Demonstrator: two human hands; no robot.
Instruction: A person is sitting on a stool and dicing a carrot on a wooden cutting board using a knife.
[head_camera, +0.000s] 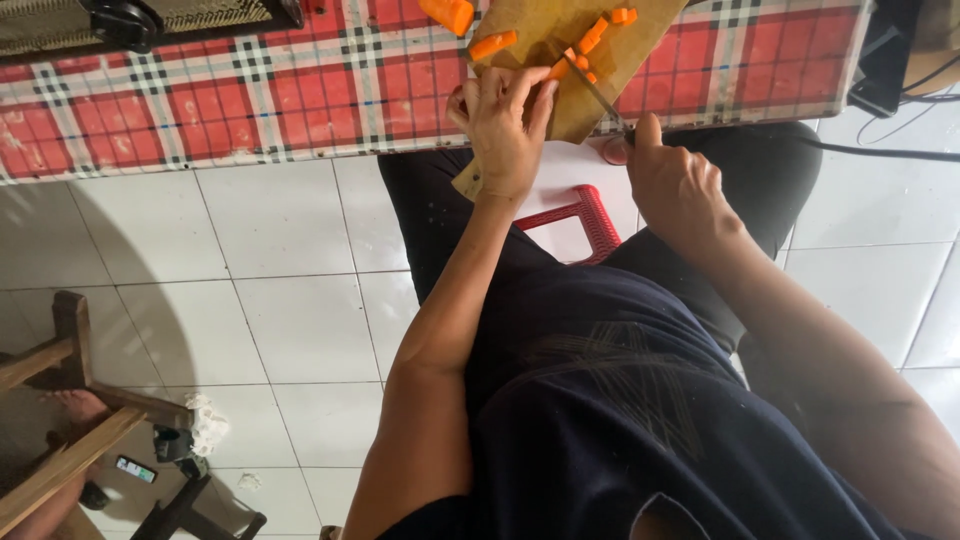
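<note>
Carrot sticks (590, 40), bright orange, lie cut on the wooden board (560, 110).

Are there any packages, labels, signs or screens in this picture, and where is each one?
Small screen: on the floor tiles at lower left, beside dark wooden legs; a flat dark rectangle with a lit bluish face, likely a phone.
No packages, labels or signs can be made out, either on the checked tablecloth or elsewhere.
</note>
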